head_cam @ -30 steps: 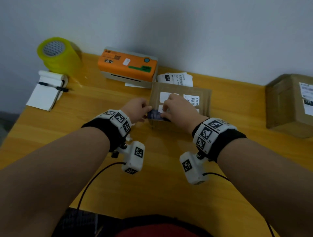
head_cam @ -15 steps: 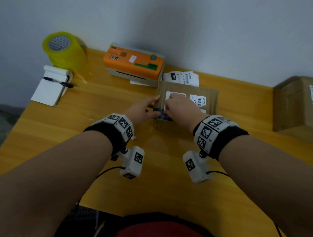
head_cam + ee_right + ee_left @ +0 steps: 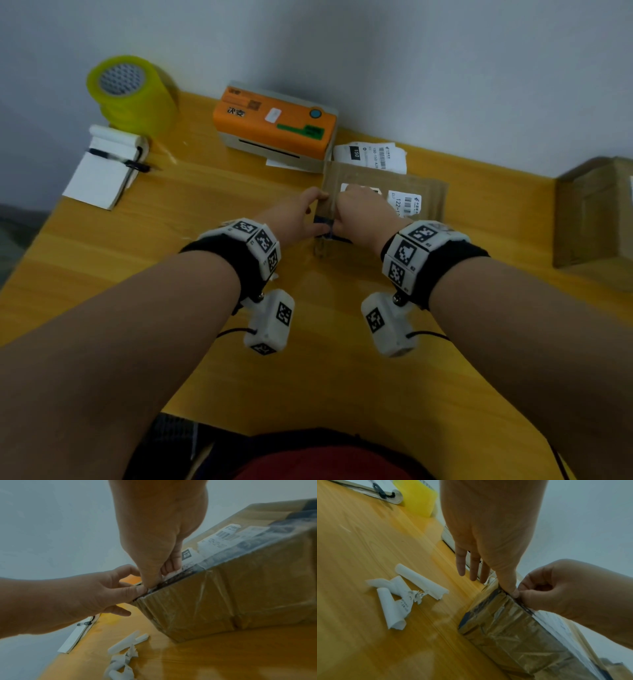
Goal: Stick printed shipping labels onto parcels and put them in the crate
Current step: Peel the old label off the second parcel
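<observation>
A brown cardboard parcel (image 3: 431,186) wrapped in clear tape lies on the wooden table (image 3: 171,240) in front of an orange label printer (image 3: 274,126). A barcode label (image 3: 406,202) is stuck on its top. Both hands meet at the parcel's (image 3: 223,601) near-left top edge. My right hand (image 3: 339,209) (image 3: 154,584) pinches the edge of a white label (image 3: 171,573) against that edge. My left hand (image 3: 317,202) (image 3: 508,586) has its fingers stretched out, and its thumb presses on the parcel (image 3: 505,628) beside the right fingertips.
Curled white backing scraps (image 3: 406,597) (image 3: 123,655) lie on the table left of the parcel. Loose printed labels (image 3: 371,157) sit behind it. A yellow tape roll (image 3: 130,96) and a notepad with a pen (image 3: 102,178) are far left. Another cardboard box (image 3: 596,212) stands at the right.
Both hands have slid away from me along the parcel's left edge. The left hand's fingers have straightened out, and its thumb now presses the edge.
</observation>
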